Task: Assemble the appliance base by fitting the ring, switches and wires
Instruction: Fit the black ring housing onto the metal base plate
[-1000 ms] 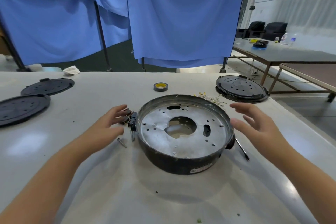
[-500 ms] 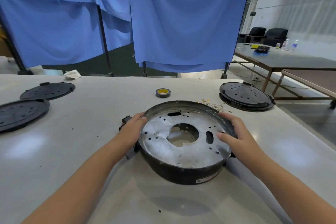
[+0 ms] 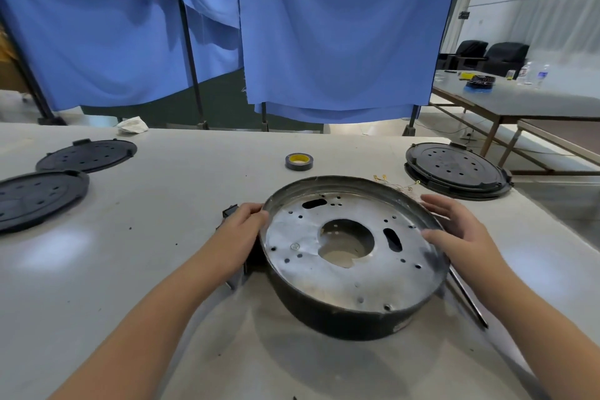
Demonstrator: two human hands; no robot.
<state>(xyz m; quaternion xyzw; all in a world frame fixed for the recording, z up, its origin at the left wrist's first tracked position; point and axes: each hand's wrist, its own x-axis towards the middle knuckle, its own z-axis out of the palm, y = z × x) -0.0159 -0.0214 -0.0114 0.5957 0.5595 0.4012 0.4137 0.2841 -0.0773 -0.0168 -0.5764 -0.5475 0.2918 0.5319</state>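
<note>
The appliance base [image 3: 350,273], a round black pan with a perforated silver plate and a large centre hole, sits mid-table and looks slightly tilted. My left hand [image 3: 245,227] grips its left rim with fingers curled over the edge. At the right rim, my right hand [image 3: 461,234] holds on with the thumb inside and the fingers along the outside. Black switches [image 3: 230,212] lie just left of the base, mostly hidden behind my left hand. Thin wires with gold terminals [image 3: 399,185] lie behind the base's far right edge.
A tape roll [image 3: 298,162] lies behind the base. Two black round lids [image 3: 86,156] [image 3: 39,198] are at the far left, and a stack of lids [image 3: 457,169] at the right near the table edge. A thin dark rod [image 3: 467,299] lies beside the base's right side.
Both hands came in from the sides and took hold of the base's rim. The base now looks a little more tilted than before.
</note>
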